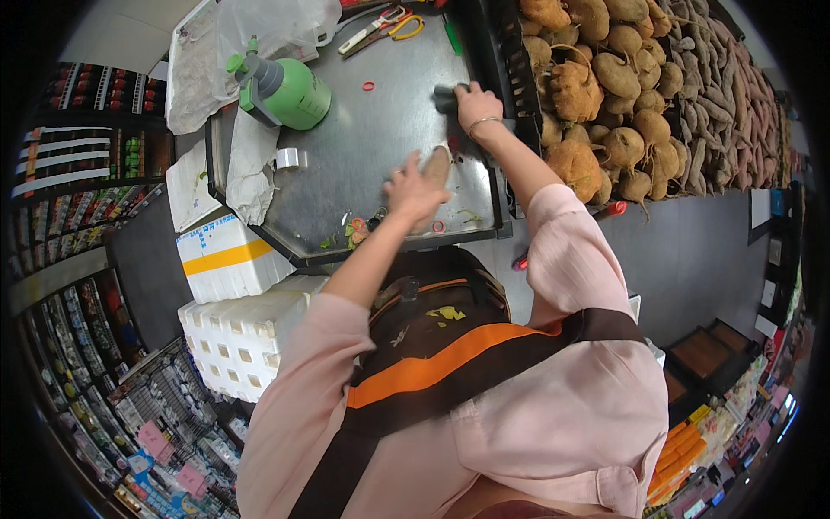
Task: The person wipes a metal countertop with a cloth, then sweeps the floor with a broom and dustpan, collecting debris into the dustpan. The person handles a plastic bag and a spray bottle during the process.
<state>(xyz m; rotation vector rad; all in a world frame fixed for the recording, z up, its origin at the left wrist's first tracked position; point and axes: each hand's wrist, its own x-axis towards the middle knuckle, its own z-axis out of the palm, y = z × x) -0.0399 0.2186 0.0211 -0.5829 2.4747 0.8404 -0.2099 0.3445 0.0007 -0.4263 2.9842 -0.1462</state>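
My left hand is low over the steel tabletop, somewhat blurred. Between its thumb and fingers is a brown oblong tuber. Farther out, at the table's right edge, my right hand grips a dark grey object; motion blur hides what it is. Plant scraps and a red ring lie on the metal near my left wrist. Another red ring is farther up the table.
A green pump sprayer, a tape roll, scissors and crumpled white paper are on the table. Crates of round root vegetables and sweet potatoes adjoin its right side. White foam boxes stand at left.
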